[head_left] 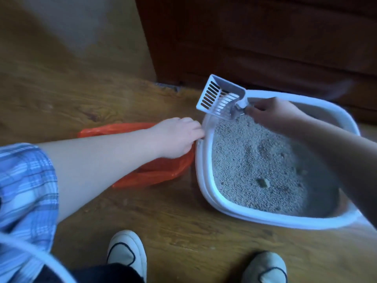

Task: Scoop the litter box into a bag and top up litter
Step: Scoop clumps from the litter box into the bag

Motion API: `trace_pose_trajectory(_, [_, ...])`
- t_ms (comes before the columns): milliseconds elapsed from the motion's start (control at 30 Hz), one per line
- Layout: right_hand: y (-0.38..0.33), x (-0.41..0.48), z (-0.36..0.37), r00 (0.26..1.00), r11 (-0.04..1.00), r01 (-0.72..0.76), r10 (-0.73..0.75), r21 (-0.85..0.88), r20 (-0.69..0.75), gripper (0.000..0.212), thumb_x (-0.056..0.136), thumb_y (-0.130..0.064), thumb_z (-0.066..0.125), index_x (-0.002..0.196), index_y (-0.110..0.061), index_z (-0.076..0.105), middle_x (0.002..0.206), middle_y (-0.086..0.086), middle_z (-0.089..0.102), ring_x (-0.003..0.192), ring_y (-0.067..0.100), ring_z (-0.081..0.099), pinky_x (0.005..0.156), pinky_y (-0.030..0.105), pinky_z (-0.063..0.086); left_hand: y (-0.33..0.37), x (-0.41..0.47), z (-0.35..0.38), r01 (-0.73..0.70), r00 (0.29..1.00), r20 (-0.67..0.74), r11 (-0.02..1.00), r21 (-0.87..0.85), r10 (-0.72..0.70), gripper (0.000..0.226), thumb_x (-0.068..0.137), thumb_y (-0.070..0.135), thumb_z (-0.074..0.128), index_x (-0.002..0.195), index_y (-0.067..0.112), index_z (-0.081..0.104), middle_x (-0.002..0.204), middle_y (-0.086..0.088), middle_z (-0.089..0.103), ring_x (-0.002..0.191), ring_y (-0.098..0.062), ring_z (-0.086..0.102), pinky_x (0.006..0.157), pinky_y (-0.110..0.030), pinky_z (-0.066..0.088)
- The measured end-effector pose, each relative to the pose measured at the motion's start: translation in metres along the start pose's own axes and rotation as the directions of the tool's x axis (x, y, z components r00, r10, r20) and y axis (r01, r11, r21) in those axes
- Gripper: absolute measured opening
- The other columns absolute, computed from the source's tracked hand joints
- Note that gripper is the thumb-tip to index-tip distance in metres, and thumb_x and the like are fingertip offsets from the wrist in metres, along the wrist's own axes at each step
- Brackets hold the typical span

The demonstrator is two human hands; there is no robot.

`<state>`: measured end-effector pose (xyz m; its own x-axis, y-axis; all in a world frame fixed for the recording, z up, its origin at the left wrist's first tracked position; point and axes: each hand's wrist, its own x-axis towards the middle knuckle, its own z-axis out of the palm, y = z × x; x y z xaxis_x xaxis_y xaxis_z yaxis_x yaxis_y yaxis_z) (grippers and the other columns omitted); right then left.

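My right hand is curled tight round the handle of the white slotted scoop, which sits raised and tilted over the far-left corner of the litter box on the wooden floor. The grey litter lies inside it with a darker clump near the front. My left hand rests on the orange bag just beside the box's left rim, fingers bent down against that rim - I cannot tell whether they grip the bag's edge.
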<state>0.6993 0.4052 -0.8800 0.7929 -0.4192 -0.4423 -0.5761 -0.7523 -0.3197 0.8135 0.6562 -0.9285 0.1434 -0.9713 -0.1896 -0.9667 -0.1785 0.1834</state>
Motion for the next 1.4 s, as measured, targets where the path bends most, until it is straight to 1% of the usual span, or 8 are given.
trace_pose_trajectory(200, [0.092,-0.036,-0.021,0.969,0.97,-0.235,0.239,-0.065,0.069,0.048,0.096,-0.049,0.055,0.079,-0.006,0.068,0.063,0.004,0.057,0.061,0.023,0.053,0.057,0.033,0.036,0.043,0.06,0.007,-0.179,0.983,-0.027,0.983,0.05,0.181,0.035,0.079,0.016,0.057,0.113,0.018,0.066,0.117,-0.001,0.062,0.119,-0.025,0.051,0.1,-0.044,0.044])
trace_pose_trajectory(333, [0.132,-0.062,-0.012,0.893,0.907,-0.283,0.368,-0.31,0.259,0.033,0.101,-0.044,0.052,0.096,-0.013,0.06,0.094,0.012,0.063,0.085,0.029,0.056,0.067,0.029,0.034,0.061,0.083,0.014,-0.122,0.968,0.23,0.99,0.075,0.101,0.027,0.092,0.018,0.049,0.118,0.019,0.056,0.111,-0.001,0.057,0.108,-0.025,0.052,0.084,-0.039,0.048])
trace_pose_trajectory(433, [0.16,-0.068,0.003,0.828,0.803,-0.327,0.497,-0.499,0.258,0.065,0.096,-0.062,0.046,0.122,-0.005,0.066,0.115,0.016,0.068,0.105,0.029,0.064,0.092,0.031,0.05,0.071,0.096,0.018,-0.091,0.945,0.325,0.982,0.168,0.032,0.023,0.094,0.017,0.052,0.117,0.019,0.053,0.112,-0.003,0.056,0.106,-0.026,0.054,0.079,-0.039,0.046])
trace_pose_trajectory(533, [0.172,-0.071,0.003,0.804,0.779,-0.379,0.545,-0.5,0.239,0.059,0.099,-0.058,0.045,0.121,-0.006,0.065,0.111,0.015,0.066,0.091,0.026,0.057,0.079,0.027,0.045,0.082,0.108,0.019,-0.023,0.916,0.396,0.977,0.212,-0.064,0.029,0.089,0.011,0.06,0.116,0.017,0.052,0.107,-0.005,0.052,0.1,-0.026,0.053,0.078,-0.046,0.053])
trace_pose_trajectory(700, [0.186,-0.077,-0.005,0.809,0.789,-0.296,0.507,-0.539,0.298,0.055,0.097,-0.059,0.048,0.071,-0.012,0.059,0.07,0.003,0.056,0.072,0.022,0.055,0.078,0.031,0.052,0.093,0.119,0.029,-0.035,0.893,0.445,0.976,0.214,-0.066,0.041,0.086,0.008,0.064,0.124,0.014,0.049,0.115,-0.008,0.048,0.106,-0.026,0.047,0.075,-0.046,0.056])
trace_pose_trajectory(833, [0.177,-0.085,0.012,0.82,0.803,-0.175,0.439,-0.57,0.368,0.051,0.101,-0.054,0.039,0.112,-0.013,0.067,0.103,0.008,0.067,0.093,0.026,0.062,0.081,0.034,0.049,0.091,0.122,0.043,-0.072,0.895,0.445,0.982,0.173,-0.012,0.047,0.087,0.008,0.064,0.13,0.019,0.048,0.117,-0.005,0.047,0.104,-0.022,0.044,0.07,-0.038,0.051])
trace_pose_trajectory(1167, [0.156,-0.072,0.061,0.809,0.923,-0.021,0.241,-0.384,0.535,0.064,0.097,-0.066,0.035,0.087,-0.012,0.068,0.077,0.0,0.063,0.064,0.015,0.057,0.056,0.025,0.044,0.083,0.118,0.064,-0.155,0.846,0.532,0.971,0.183,0.035,0.025,0.091,0.014,0.062,0.113,0.02,0.051,0.089,0.003,0.045,0.083,-0.017,0.049,0.067,-0.037,0.054])
trace_pose_trajectory(1400, [0.194,-0.073,0.058,0.874,0.978,-0.172,0.206,-0.115,0.44,0.051,0.095,-0.059,0.049,0.077,-0.012,0.062,0.068,0.001,0.059,0.063,0.019,0.053,0.06,0.031,0.038,0.086,0.131,0.051,-0.087,0.799,0.602,0.987,0.133,-0.011,0.011,0.102,0.021,0.042,0.1,0.014,0.051,0.085,0.002,0.052,0.076,-0.015,0.058,0.07,-0.037,0.058])
